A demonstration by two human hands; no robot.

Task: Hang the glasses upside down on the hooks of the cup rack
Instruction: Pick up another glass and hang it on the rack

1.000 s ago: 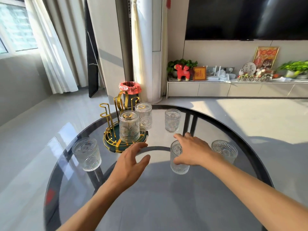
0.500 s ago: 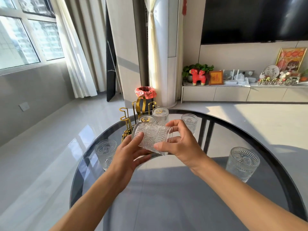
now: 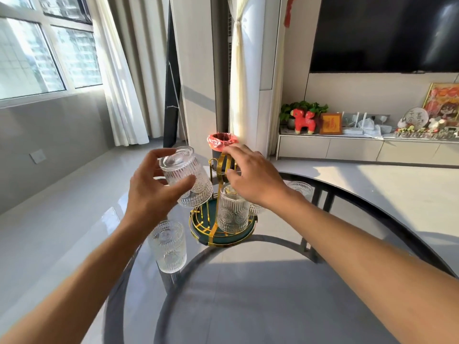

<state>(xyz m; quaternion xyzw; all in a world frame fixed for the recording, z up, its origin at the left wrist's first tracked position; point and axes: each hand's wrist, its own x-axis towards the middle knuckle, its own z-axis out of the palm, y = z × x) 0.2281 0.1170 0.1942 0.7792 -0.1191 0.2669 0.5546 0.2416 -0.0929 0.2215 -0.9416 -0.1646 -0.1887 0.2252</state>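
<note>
My left hand (image 3: pixel 151 192) grips an embossed clear glass (image 3: pixel 187 181), turned upside down and tilted, just left of the gold cup rack (image 3: pixel 218 219). My right hand (image 3: pixel 253 177) rests on the rack's gold top loop (image 3: pixel 221 165), with fingers curled around it. One glass (image 3: pixel 233 212) hangs upside down on the rack over its green tray; a second (image 3: pixel 255 209) shows partly behind my right wrist. Another glass (image 3: pixel 169 245) stands upright on the glass table at the left, and one more (image 3: pixel 300 188) stands behind my right forearm.
The round glass table (image 3: pixel 248 294) has a dark rim, with its edge close to the left glass. Beyond it on the floor stands a bin with a red bag (image 3: pixel 222 142). A TV cabinet (image 3: pixel 360 147) with ornaments lines the right wall.
The glass passed from both hands into my left hand alone and turned upside down, rising beside the rack. My right hand let go and moved onto the rack's top loop.
</note>
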